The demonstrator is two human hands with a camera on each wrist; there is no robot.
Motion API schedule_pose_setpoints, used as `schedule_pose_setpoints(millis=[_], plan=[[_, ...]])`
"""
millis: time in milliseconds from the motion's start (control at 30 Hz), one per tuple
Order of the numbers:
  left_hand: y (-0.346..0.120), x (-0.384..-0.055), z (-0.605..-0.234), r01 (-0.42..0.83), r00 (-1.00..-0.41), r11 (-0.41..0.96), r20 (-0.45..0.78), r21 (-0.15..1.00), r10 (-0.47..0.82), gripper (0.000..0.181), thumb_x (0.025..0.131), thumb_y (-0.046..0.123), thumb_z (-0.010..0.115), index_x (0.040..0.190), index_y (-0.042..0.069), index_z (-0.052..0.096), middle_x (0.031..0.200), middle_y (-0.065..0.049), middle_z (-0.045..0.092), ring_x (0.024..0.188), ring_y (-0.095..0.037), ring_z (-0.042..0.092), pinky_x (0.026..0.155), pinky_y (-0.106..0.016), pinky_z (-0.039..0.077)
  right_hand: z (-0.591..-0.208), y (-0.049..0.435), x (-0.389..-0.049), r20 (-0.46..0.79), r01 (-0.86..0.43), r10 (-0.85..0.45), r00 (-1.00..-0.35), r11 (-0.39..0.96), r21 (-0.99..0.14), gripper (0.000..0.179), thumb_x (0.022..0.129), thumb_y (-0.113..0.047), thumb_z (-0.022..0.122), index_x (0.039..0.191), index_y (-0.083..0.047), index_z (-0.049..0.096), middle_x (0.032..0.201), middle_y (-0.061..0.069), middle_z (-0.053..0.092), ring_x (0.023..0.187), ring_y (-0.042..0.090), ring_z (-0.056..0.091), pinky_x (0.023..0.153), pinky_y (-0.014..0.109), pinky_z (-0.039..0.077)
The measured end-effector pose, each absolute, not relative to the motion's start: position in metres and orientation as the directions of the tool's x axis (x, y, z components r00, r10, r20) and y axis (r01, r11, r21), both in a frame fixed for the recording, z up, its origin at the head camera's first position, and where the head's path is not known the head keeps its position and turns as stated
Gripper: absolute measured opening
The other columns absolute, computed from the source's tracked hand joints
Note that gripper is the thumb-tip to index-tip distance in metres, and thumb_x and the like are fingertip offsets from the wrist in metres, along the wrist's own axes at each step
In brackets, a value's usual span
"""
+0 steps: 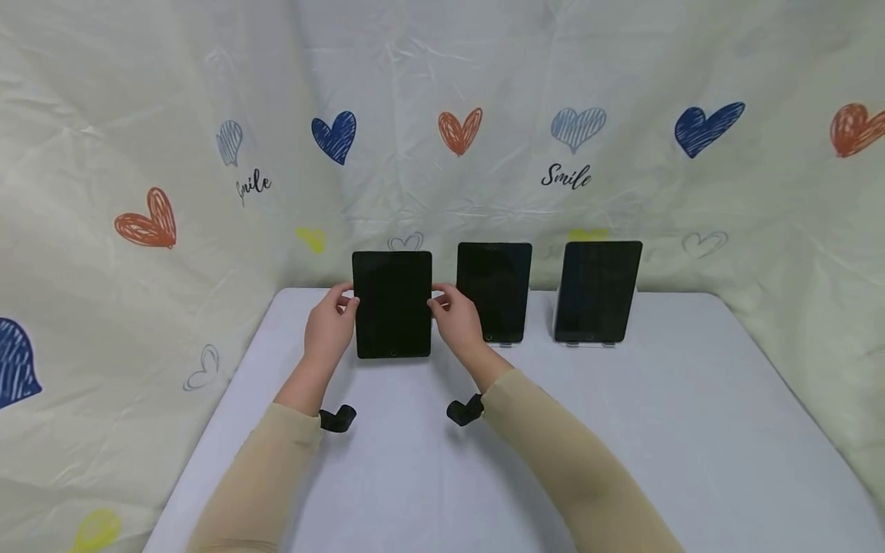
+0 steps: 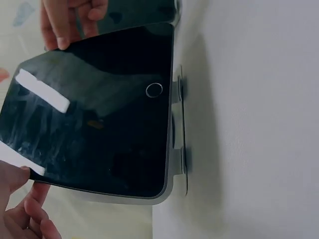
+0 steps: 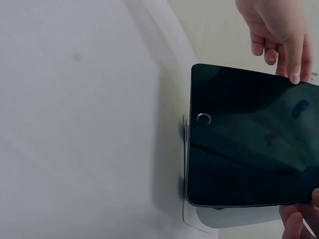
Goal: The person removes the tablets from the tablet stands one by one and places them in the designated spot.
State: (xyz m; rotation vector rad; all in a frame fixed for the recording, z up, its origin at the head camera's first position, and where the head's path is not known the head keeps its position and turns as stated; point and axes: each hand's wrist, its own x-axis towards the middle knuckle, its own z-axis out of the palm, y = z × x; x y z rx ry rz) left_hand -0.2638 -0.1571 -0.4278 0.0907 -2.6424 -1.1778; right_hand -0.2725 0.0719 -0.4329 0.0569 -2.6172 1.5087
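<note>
The black handwritten word "Smile" (image 1: 566, 176) stands on the creased, glossy off-white backdrop sheet (image 1: 512, 61), right of centre; a second black cursive "Smile" (image 1: 253, 184), its S distorted, stands on it farther left

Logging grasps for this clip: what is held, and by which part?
The leftmost tablet, pinched by its side edges: left hand on the left edge, right hand on the right.

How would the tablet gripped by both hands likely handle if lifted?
The tablet is probably stiff: held between the left hand and right hand, it looks flat and unbent in the head view. Its glossy screen, showing reflections, suggests a smooth, perhaps slippery face. That same glass-like surface could crack if knocked.
</note>
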Motion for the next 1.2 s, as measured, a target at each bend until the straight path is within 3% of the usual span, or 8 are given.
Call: schedule_pose_setpoints(millis=[233, 600, 967, 1200], plan=[[-0.156, -0.253, -0.422, 0.021, -0.978, 0.676, 0.154, 0.737, -0.137, 0.039, 0.103, 0.032, 0.053, 0.14, 0.021, 0.054, 0.113, -0.009, 0.065, 0.096, -0.028, 0.058, 0.073, -0.041, 0.051, -0.43, 0.075, -0.265, 0.049, -0.025, 0.041, -0.998, 0.461, -0.887, 0.032, 0.1, -0.023, 0.061, 0.132, -0.02, 0.061, 0.102, 0.003, 0.069, 0.089, 0.019, 0.068, 0.08, 0.037, 0.055], [-0.162, -0.235, -0.421, -0.013, -0.993, 0.707, 0.072, 0.707, -0.091, 0.042, 0.104, 0.032, 0.052, 0.144, 0.019, 0.051, 0.115, -0.011, 0.064, 0.096, -0.028, 0.059, 0.07, -0.038, 0.051, -0.428, 0.078, -0.248, -0.076, 0.061, -0.022, -0.997, 0.403, -0.913, 0.031, 0.099, -0.018, 0.062, 0.13, -0.014, 0.061, 0.096, 0.006, 0.069, 0.093, 0.035, 0.069, 0.074, 0.035, 0.056], [-0.179, -0.218, -0.437, -0.064, -0.998, 0.73, -0.058, 0.681, -0.033, 0.043, 0.103, 0.03, 0.052, 0.143, 0.014, 0.051, 0.118, -0.016, 0.063, 0.098, -0.03, 0.059, 0.072, -0.04, 0.05, -0.445, 0.074, -0.225, -0.184, 0.141, -0.089, -0.979, 0.355, -0.924, 0.027, 0.097, -0.014, 0.065, 0.123, -0.01, 0.062, 0.09, 0.007, 0.069, 0.086, 0.032, 0.07, 0.066, 0.031, 0.055], [-0.185, -0.206, -0.457, -0.104, -0.991, 0.725, -0.132, 0.68, -0.019, 0.042, 0.102, 0.027, 0.055, 0.14, 0.01, 0.053, 0.114, -0.018, 0.064, 0.1, -0.031, 0.06, 0.073, -0.042, 0.051, -0.46, 0.071, -0.211, -0.25, 0.193, -0.101, -0.963, 0.386, -0.902, 0.02, 0.095, -0.012, 0.067, 0.113, -0.008, 0.063, 0.086, 0.008, 0.07, 0.076, 0.029, 0.069, 0.066, 0.038, 0.056]])
